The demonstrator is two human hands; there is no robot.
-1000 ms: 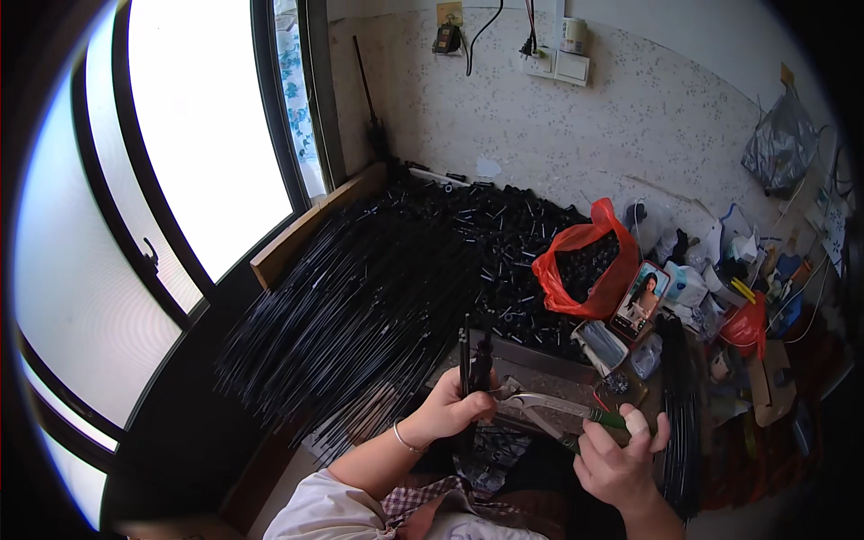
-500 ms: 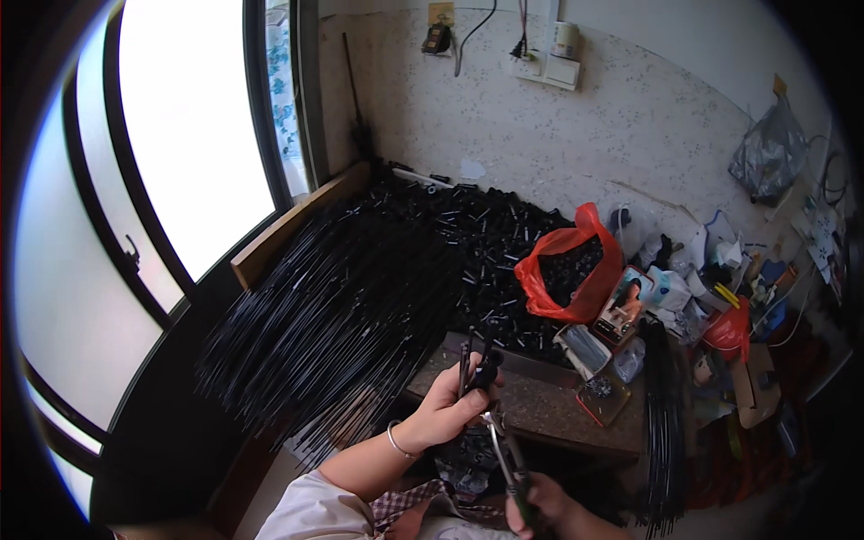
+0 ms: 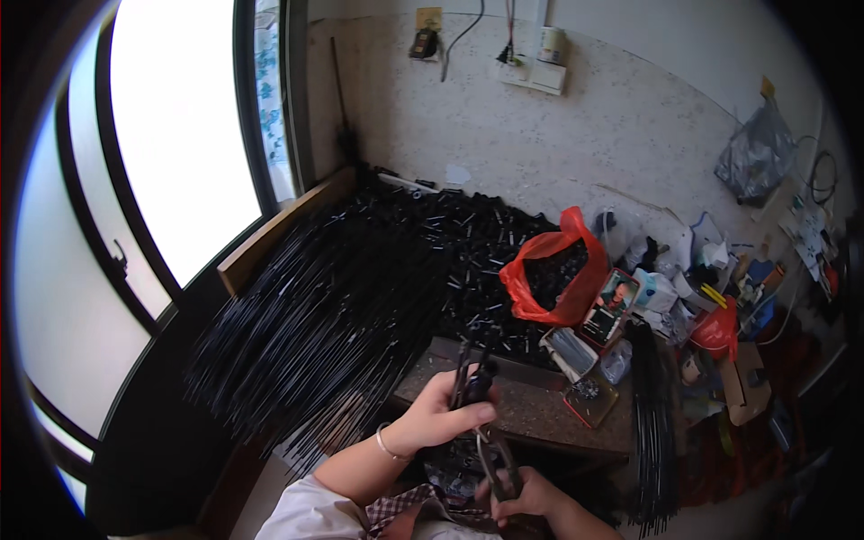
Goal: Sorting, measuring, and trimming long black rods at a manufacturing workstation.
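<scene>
My left hand [image 3: 441, 416] is closed around a bunch of thin black rods [image 3: 472, 369] that stick up from the fist, over the near edge of a brown work block [image 3: 549, 416]. Low in the picture, my right hand [image 3: 526, 495] grips the handles of a pair of pliers [image 3: 495, 454], whose jaws point up toward the bottom of the bunch, just under my left fist. A big fan of long black rods [image 3: 324, 315] spreads out to the left of my hands.
A heap of small black parts [image 3: 468, 252] covers the table behind the fan. A red plastic bag [image 3: 549, 279] holding more black parts stands to the right. Small boxes, a tin [image 3: 589, 400] and clutter fill the right side. Another bundle of black rods [image 3: 652, 423] hangs there.
My right hand dropped from beside the work block to below my left hand and now holds the pliers pointing up. My left hand kept the bunch of rods upright.
</scene>
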